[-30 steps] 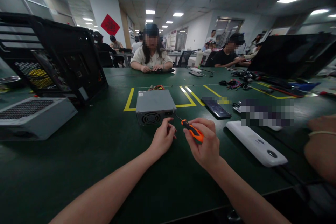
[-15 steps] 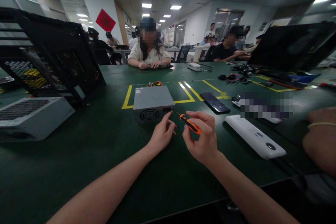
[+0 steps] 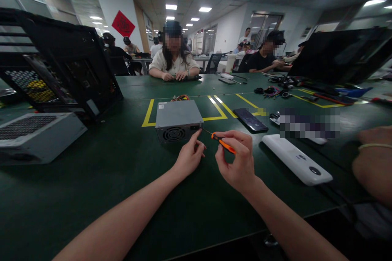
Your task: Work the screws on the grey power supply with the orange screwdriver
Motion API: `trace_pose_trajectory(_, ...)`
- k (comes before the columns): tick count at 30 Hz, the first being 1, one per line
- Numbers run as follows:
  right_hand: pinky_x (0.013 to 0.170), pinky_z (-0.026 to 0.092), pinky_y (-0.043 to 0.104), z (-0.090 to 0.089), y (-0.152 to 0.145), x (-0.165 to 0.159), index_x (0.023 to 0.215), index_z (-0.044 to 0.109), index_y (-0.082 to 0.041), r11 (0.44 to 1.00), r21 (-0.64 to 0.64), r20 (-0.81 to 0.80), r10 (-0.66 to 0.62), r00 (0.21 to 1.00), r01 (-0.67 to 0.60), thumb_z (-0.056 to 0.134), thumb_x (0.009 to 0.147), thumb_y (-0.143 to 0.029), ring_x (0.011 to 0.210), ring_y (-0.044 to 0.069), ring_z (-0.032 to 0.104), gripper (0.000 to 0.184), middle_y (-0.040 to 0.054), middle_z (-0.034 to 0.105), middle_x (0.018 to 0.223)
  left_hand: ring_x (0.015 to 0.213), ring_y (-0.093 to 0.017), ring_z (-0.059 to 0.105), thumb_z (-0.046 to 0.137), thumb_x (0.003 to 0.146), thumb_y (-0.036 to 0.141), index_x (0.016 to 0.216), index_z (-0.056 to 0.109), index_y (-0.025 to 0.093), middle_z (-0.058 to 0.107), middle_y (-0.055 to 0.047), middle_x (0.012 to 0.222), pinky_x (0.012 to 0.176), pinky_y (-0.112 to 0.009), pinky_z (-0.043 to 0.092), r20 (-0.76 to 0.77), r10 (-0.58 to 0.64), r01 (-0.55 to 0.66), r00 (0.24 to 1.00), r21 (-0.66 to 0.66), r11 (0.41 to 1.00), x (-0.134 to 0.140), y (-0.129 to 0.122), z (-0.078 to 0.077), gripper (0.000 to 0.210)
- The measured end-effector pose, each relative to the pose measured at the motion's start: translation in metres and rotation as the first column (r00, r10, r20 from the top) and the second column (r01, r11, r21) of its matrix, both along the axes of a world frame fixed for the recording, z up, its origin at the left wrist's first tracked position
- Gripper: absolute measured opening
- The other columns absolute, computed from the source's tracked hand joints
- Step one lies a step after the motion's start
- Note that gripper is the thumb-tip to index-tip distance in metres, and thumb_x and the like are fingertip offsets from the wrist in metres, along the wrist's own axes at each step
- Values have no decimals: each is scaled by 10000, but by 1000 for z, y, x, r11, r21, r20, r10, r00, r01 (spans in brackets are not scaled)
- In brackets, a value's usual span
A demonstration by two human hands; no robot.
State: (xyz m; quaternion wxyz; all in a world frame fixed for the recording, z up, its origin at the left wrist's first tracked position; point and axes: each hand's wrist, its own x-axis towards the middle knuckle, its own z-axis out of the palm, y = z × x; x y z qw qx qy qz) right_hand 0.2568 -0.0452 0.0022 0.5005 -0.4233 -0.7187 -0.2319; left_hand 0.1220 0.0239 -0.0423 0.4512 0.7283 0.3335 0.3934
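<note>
A grey computer power supply (image 3: pixel 179 113) sits on the green table, its black fan grille (image 3: pixel 174 133) facing me. My left hand (image 3: pixel 190 155) stretches its index finger to the lower right front corner of the unit; the other fingers are loosely bent and I see nothing in them. In my right hand (image 3: pixel 237 159) is an orange and black screwdriver (image 3: pixel 225 144), pinched between thumb and fingers. Its thin shaft points left at that same corner, close to my left fingertip. Whether the tip sits in a screw is too small to tell.
At left stand an open black computer case (image 3: pixel 70 65) and another power supply (image 3: pixel 58 138). A phone (image 3: pixel 251 120) and a white power bank-like device (image 3: pixel 297 159) lie at right, near another person's arm (image 3: pixel 375 163). A person (image 3: pixel 173 63) sits across the table.
The screwdriver and my right hand have shifted very slightly to the right. My left hand and the power supply look the same.
</note>
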Motion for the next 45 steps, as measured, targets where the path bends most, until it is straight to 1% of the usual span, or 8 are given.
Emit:
trace_pose_trajectory(13, 720, 508, 373, 1, 0, 1, 1095, 389, -235, 1000, -7, 6, -18, 1000, 18, 555, 733, -81, 903, 189, 519, 427, 72, 486, 1002, 588, -94, 555, 404, 834, 225, 1282, 295, 187, 548, 0, 787, 598, -251, 450, 8, 59, -59, 998, 4, 998, 0, -3, 5, 463)
trace_pose_trajectory(17, 770, 494, 402, 0, 0, 1, 1109, 360, -228, 1000, 8, -17, 8, 1000, -7, 539, 729, -54, 972, 205, 506, 455, 88, 495, 1040, 590, -97, 556, 393, 840, 227, 1279, 276, 164, 550, -6, 792, 596, -253, 450, 15, 73, -73, 997, -12, 997, 0, -5, 9, 458)
trace_pose_trajectory(22, 723, 504, 378, 1, 0, 0, 1092, 386, -239, 1000, 6, 1, -17, 1000, 17, 548, 739, -78, 890, 189, 528, 421, 68, 506, 979, 590, -96, 553, 397, 841, 224, 1302, 247, 192, 549, 0, 791, 592, -248, 448, 27, 54, -54, 998, -12, 998, -1, -5, 7, 485)
trace_pose_trajectory(26, 766, 492, 423, 1, 0, 0, 1121, 354, -229, 1000, 20, -40, 13, 999, -12, 541, 729, -67, 959, 211, 510, 463, 89, 501, 1036, 593, -94, 552, 408, 839, 229, 1336, 205, 205, 543, 3, 787, 600, -248, 451, 43, 41, -40, 998, -22, 999, -1, -4, 6, 538)
trace_pose_trajectory(32, 755, 494, 431, 2, -1, 0, 1137, 345, -259, 1000, 10, -40, -14, 999, 15, 529, 741, -68, 929, 207, 509, 477, 66, 510, 996, 583, -94, 548, 420, 837, 237, 1348, 188, 208, 546, 9, 771, 602, -253, 454, 44, 20, -19, 999, -34, 999, -1, -4, 6, 562)
trace_pose_trajectory(37, 716, 510, 394, 2, -1, -1, 1136, 356, -243, 1000, 3, -6, -6, 1000, 6, 562, 732, -95, 946, 209, 498, 477, 87, 465, 1047, 593, -99, 555, 406, 843, 247, 1311, 242, 199, 551, 5, 774, 597, -253, 448, 36, 51, -50, 998, -9, 999, -1, -4, 6, 499)
trace_pose_trajectory(42, 750, 492, 431, 1, 0, -1, 1144, 347, -237, 1000, 22, -27, 1, 1000, 0, 531, 732, -68, 933, 213, 513, 481, 78, 507, 1001, 587, -102, 557, 378, 853, 257, 1221, 315, 180, 549, 4, 766, 580, -248, 443, 17, 55, -55, 998, 8, 998, -1, -5, 7, 381)
trace_pose_trajectory(45, 693, 508, 383, 1, 0, -1, 1127, 364, -237, 1000, -3, -7, -12, 1000, 11, 547, 741, -105, 906, 207, 522, 447, 77, 500, 1005, 590, -100, 554, 385, 849, 252, 1213, 334, 182, 541, 9, 756, 587, -246, 446, -2, 50, -50, 999, 14, 999, -1, -4, 7, 374)
